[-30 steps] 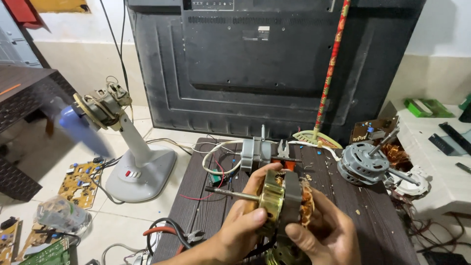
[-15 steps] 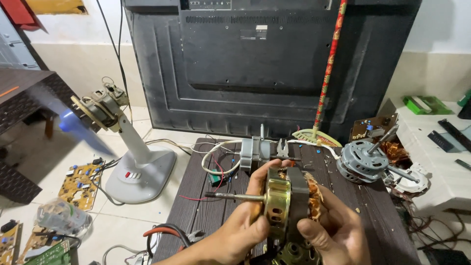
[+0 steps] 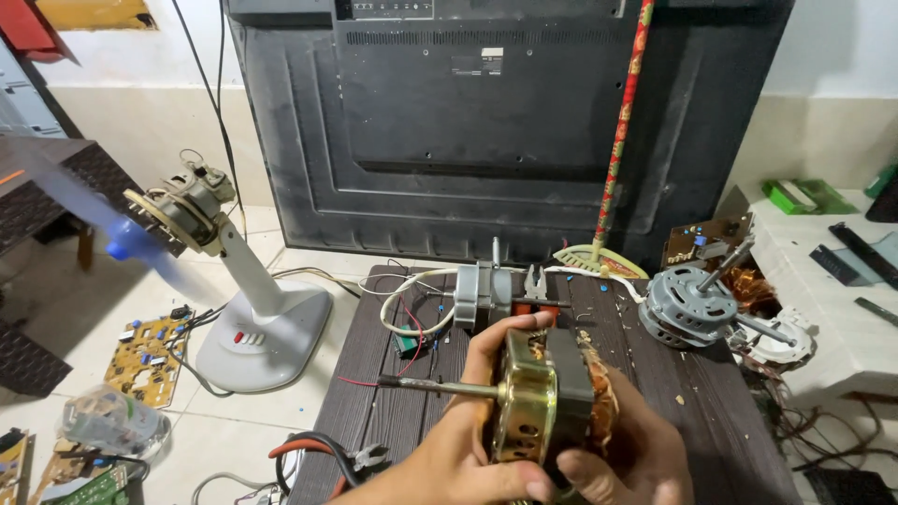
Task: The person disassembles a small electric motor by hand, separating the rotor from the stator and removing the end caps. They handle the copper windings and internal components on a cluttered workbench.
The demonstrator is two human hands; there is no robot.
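Observation:
Both my hands hold a fan motor [image 3: 547, 397] above a dark wooden table [image 3: 374, 411]. The motor has a brass-coloured housing, a dark steel core and copper windings on its right side. Its thin shaft [image 3: 435, 385] sticks out to the left. My left hand [image 3: 468, 440] grips the brass housing from the near and left side, fingers curled over the top. My right hand [image 3: 627, 449] cups the winding end from the right.
On the table lie a grey motor with white and red wires [image 3: 482, 295], pliers [image 3: 538, 285] and a second grey motor with shafts [image 3: 692, 304]. A white fan stand with spinning blue blade [image 3: 243, 309] is left on the floor, beside circuit boards [image 3: 150, 346]. A large black television back [image 3: 496, 122] stands behind.
The motor has been turned in my hands, so its shaft now points straight left and the brass end faces me. Nothing else on the table moved.

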